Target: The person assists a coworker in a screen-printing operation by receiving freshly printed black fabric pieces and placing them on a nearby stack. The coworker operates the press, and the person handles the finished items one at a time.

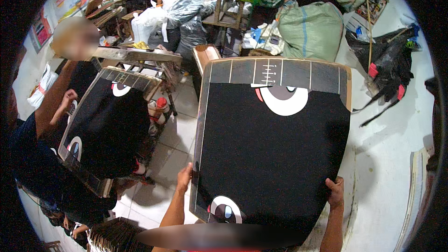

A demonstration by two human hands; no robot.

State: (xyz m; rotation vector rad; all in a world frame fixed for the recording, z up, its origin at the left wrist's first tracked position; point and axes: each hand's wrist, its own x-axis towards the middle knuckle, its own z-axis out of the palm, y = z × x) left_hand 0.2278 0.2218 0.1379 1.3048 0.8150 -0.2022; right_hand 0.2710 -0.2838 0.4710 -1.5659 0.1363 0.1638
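A large board (224,72) with a dark top surface and white ruled marks fills the middle of the view, tilted up before me. Over it lies a black cloth panel (270,154), printed with big cartoon eyes at its far edge and its near left corner. My left hand (185,178) is closed on the board's left edge, thumb up. At the opposite side, my right hand (335,191) grips the edge where the cloth hangs over it; the thumb rests on the cloth. The board hides most fingers of both hands.
At left a co-worker (51,116) in dark clothes stands by a similar board (151,83) with black printed cloth. Behind are plastic-wrapped bundles (172,9), a wooden stool (228,18) and a big green sack (310,30). A black bag (385,60) lies against the white surface at right.
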